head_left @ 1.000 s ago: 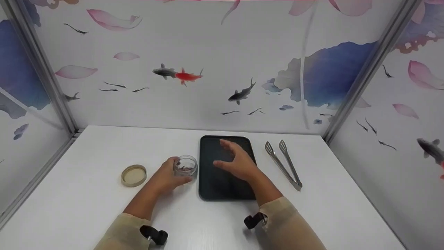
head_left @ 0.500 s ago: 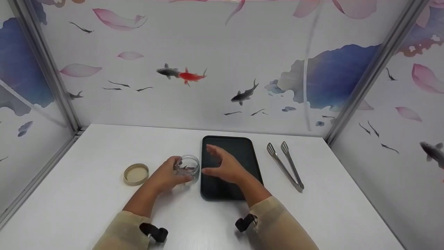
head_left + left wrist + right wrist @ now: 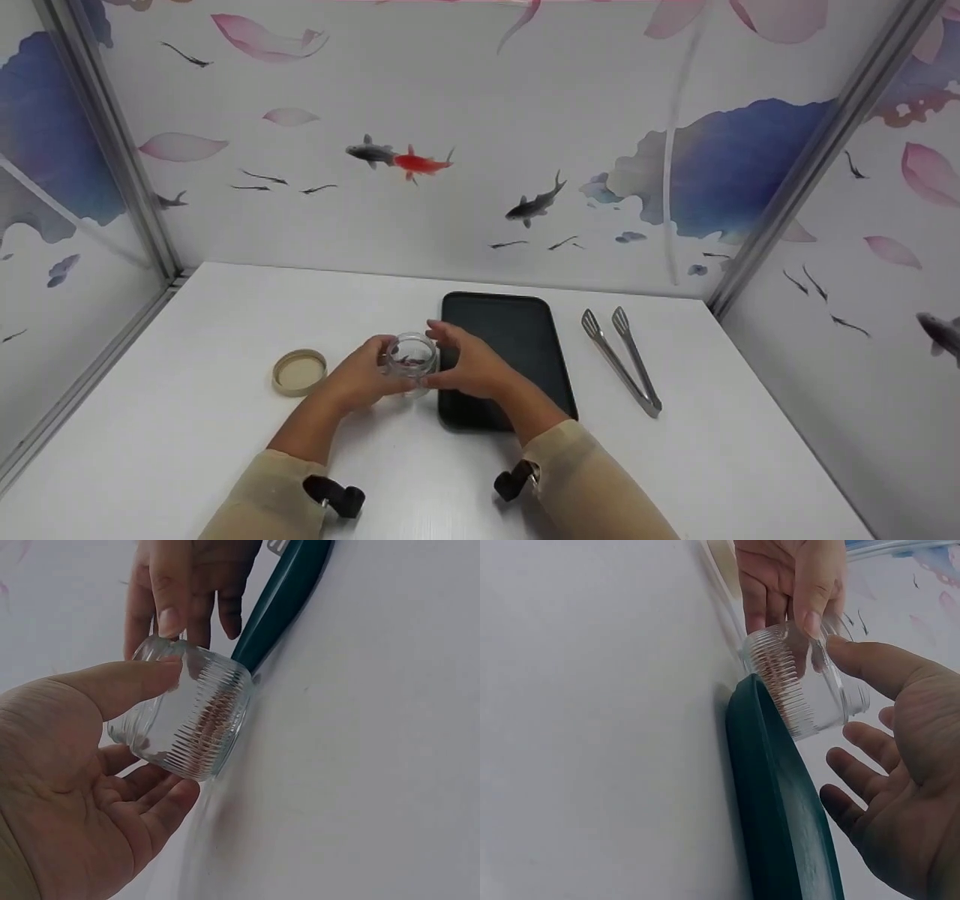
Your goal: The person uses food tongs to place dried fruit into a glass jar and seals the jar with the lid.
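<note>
A clear glass jar (image 3: 411,360) with a ribbed lower wall stands uncovered on the white table, left of the dark tray. Small reddish-brown bits (image 3: 214,720) lie at its bottom. My left hand (image 3: 360,381) grips the jar from the left, thumb on the near side and fingers round the far side. From the right, my right hand (image 3: 474,367) reaches over the tray's left edge, thumb tip right at the jar's upper wall. In the right wrist view, the other right-hand fingers (image 3: 862,772) are spread and apart from the glass.
The dark green, rimmed tray (image 3: 504,322) lies close to the jar's right side. Metal tongs (image 3: 626,367) rest spread farther right. A round beige lid (image 3: 300,373) lies at left, hollow side up. Printed panels (image 3: 450,225) enclose the table's back and sides.
My right hand has moved left from above the tray to the jar. My left hand has kept its grip on the jar, and the head view has shifted slightly.
</note>
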